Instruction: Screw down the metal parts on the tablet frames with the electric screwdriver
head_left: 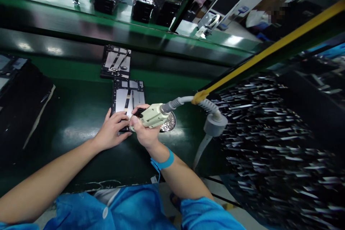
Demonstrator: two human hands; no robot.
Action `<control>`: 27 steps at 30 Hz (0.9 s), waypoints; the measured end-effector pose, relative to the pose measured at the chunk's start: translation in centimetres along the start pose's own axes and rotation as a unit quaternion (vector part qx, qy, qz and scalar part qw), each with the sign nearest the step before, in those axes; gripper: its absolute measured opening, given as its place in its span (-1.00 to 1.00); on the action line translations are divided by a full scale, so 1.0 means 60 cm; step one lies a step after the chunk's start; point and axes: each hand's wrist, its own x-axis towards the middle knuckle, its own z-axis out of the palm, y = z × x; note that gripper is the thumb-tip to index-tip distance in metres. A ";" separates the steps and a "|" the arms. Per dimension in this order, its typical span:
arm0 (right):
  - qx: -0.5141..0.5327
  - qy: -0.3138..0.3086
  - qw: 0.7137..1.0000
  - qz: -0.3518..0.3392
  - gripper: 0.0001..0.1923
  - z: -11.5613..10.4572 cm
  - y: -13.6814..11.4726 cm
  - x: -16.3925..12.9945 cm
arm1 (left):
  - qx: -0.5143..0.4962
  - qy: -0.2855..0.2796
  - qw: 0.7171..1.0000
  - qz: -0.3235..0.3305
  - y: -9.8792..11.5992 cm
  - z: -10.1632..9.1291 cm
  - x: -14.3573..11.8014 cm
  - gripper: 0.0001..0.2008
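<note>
head view: a flat, black-framed panel [122, 97] lay beneath spread left fingers [118, 118]. right fingers [138, 123] clasped a boxy pale tool [154, 115].

Panel [122, 97]: black frame, pale silver plates, dark strip near middle; lying flat, near end partly hidden. Tool [154, 116]: cream, gripped, slanting at panel's 4 o'clock, front end toward 8 o'clock, grey cable [185, 99] toward 2.

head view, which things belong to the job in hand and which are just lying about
In use, it seems:
cream corded tool in right hand
nearer panel at left hand
dish of small metal pieces nearby

Apparently lying about:
farther panel
dark stack at left
</note>
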 end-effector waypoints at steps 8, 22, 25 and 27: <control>-0.049 -0.030 0.998 0.003 -0.77 0.001 0.005 -0.004 | 0.014 0.010 1.000 0.001 -0.005 0.008 -0.004 -0.70; 0.012 0.019 0.999 -0.035 -0.83 -0.059 -0.036 0.021 | 0.019 0.042 0.994 0.096 -0.010 -0.013 -0.016 -0.74; 0.010 0.061 0.997 -0.046 -0.80 -0.104 -0.030 0.027 | 0.035 -0.012 0.995 0.095 -0.011 -0.027 -0.050 -0.71; -0.007 0.087 0.995 -0.043 -0.78 -0.126 -0.022 0.028 | 0.053 -0.044 0.993 0.092 -0.016 -0.036 -0.064 -0.66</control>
